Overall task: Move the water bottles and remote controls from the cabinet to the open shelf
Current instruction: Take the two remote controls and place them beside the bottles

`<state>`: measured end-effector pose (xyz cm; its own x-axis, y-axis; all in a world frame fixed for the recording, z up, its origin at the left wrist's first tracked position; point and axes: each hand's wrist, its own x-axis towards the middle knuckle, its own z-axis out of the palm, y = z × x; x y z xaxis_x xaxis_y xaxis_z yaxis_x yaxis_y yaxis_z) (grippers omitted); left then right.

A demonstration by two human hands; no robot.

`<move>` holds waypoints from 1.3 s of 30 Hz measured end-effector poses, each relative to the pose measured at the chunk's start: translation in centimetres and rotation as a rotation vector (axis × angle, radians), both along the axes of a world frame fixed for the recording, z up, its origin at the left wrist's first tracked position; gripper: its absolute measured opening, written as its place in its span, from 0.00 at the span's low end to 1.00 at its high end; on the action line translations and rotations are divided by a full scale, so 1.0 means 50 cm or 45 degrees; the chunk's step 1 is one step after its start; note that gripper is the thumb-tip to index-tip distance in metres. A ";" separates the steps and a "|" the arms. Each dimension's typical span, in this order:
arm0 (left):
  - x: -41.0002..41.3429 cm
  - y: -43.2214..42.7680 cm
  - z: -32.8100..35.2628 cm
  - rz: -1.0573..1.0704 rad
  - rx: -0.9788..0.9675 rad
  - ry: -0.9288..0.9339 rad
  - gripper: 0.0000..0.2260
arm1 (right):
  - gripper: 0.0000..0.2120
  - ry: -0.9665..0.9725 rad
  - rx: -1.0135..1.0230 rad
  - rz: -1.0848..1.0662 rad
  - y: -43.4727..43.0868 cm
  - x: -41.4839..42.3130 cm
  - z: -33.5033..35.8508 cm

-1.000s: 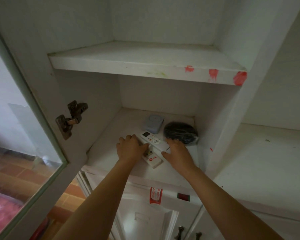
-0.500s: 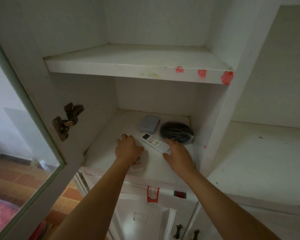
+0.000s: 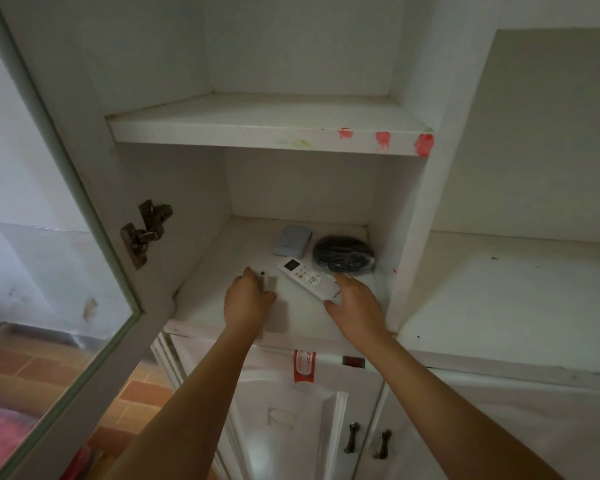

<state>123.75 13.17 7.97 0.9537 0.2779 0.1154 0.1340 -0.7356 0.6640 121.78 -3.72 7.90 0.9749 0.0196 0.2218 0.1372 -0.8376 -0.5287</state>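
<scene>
- The white remote control [image 3: 309,278] lies flat and diagonal on the lower cabinet shelf [image 3: 201,299], screen end toward the back — a light, stiff plastic bar by the look of it, smooth enough to slip, so a pinch across its long edges near the middle should serve best.
- The right hand [image 3: 355,306] lies over the near end of that remote, fingers spread and touching it, thumb off to the near side — not yet closed round it, as far as I can see.
- The left hand [image 3: 248,303] is curled over a second remote [image 3: 269,282], a pale blurred slab whose far end pokes past the knuckles; the fingers appear wrapped on it, though blur hides how firmly.
- Behind both sit a small blue-grey box [image 3: 291,240] and a black bundle [image 3: 343,254], the bundle just beside the white remote's far end — worth avoiding on the lift.
- The open shelf [image 3: 499,289] lies to the right, past the divider. No water bottles are in view.
</scene>
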 end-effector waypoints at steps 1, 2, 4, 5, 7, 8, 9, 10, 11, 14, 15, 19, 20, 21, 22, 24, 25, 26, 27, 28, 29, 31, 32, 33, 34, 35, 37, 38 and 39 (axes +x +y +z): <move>-0.010 0.001 0.003 0.004 -0.019 -0.018 0.13 | 0.25 -0.007 -0.002 -0.009 0.000 -0.010 0.002; -0.021 0.002 0.005 0.003 -0.032 -0.038 0.13 | 0.24 -0.015 -0.001 -0.014 0.000 -0.021 0.004; -0.040 0.003 0.006 -0.003 -0.048 -0.079 0.13 | 0.23 -0.029 0.011 -0.021 0.000 -0.046 0.005; -0.050 0.003 0.006 -0.006 -0.052 -0.096 0.14 | 0.22 -0.038 0.017 -0.027 -0.001 -0.060 0.006; -0.071 0.000 0.007 -0.014 -0.069 -0.126 0.17 | 0.23 -0.047 0.023 -0.038 -0.003 -0.088 0.006; -0.082 -0.004 0.008 -0.014 -0.079 -0.141 0.20 | 0.24 -0.048 0.026 -0.039 -0.005 -0.103 0.007; -0.092 -0.007 0.008 -0.012 -0.087 -0.158 0.23 | 0.25 -0.048 0.028 -0.035 -0.007 -0.116 0.008; -0.104 -0.012 0.010 -0.011 -0.093 -0.177 0.25 | 0.26 -0.048 0.031 -0.028 -0.009 -0.130 0.007; -0.116 -0.017 0.011 -0.016 -0.099 -0.200 0.26 | 0.26 -0.051 0.033 -0.020 -0.012 -0.143 0.007; -0.156 -0.034 0.020 -0.036 -0.118 -0.254 0.25 | 0.27 -0.085 0.026 0.004 -0.026 -0.181 0.010; -0.169 -0.040 0.023 -0.037 -0.127 -0.265 0.25 | 0.27 -0.103 0.018 0.010 -0.033 -0.193 0.013; -0.229 -0.077 0.026 -0.031 -0.147 -0.272 0.25 | 0.23 -0.145 0.010 0.023 -0.074 -0.245 0.020; -0.246 -0.091 0.025 -0.031 -0.149 -0.265 0.25 | 0.23 -0.150 0.023 0.022 -0.088 -0.261 0.022; -0.264 -0.106 0.023 -0.032 -0.146 -0.263 0.25 | 0.23 -0.157 0.029 0.020 -0.104 -0.278 0.022; -0.283 -0.123 0.022 -0.032 -0.142 -0.258 0.26 | 0.24 -0.167 0.030 0.017 -0.123 -0.297 0.021; -0.324 -0.160 0.018 -0.031 -0.140 -0.247 0.26 | 0.25 -0.182 0.027 0.008 -0.166 -0.340 0.018; -0.345 -0.182 0.015 -0.036 -0.139 -0.248 0.26 | 0.25 -0.176 0.025 0.005 -0.190 -0.364 0.017; -0.366 -0.205 0.013 -0.046 -0.137 -0.251 0.25 | 0.25 -0.163 0.022 0.001 -0.216 -0.389 0.017; -0.387 -0.230 0.012 -0.058 -0.135 -0.259 0.25 | 0.25 -0.152 0.014 -0.008 -0.242 -0.413 0.016; -0.407 -0.257 0.011 -0.073 -0.139 -0.265 0.25 | 0.25 -0.143 0.004 -0.026 -0.270 -0.438 0.014; -0.427 -0.286 0.010 -0.090 -0.154 -0.271 0.25 | 0.25 -0.141 0.002 -0.045 -0.299 -0.462 0.012; -0.466 -0.348 0.007 -0.146 -0.193 -0.282 0.25 | 0.25 -0.152 0.018 -0.092 -0.356 -0.508 0.008; -0.484 -0.380 0.005 -0.188 -0.206 -0.284 0.25 | 0.25 -0.155 0.022 -0.125 -0.385 -0.533 0.006; -0.499 -0.413 0.003 -0.231 -0.214 -0.280 0.25 | 0.24 -0.153 0.019 -0.160 -0.413 -0.556 0.005; -0.512 -0.447 0.001 -0.271 -0.219 -0.270 0.25 | 0.24 -0.149 0.011 -0.198 -0.442 -0.579 0.004; -0.523 -0.481 0.001 -0.309 -0.224 -0.265 0.25 | 0.24 -0.148 0.002 -0.237 -0.472 -0.600 0.005; -0.541 -0.548 0.006 -0.381 -0.238 -0.259 0.24 | 0.24 -0.151 0.001 -0.327 -0.532 -0.636 0.009; -0.548 -0.580 0.009 -0.414 -0.238 -0.260 0.25 | 0.24 -0.155 0.011 -0.375 -0.560 -0.652 0.012; -0.552 -0.610 0.013 -0.445 -0.231 -0.263 0.25 | 0.24 -0.168 0.023 -0.419 -0.587 -0.667 0.015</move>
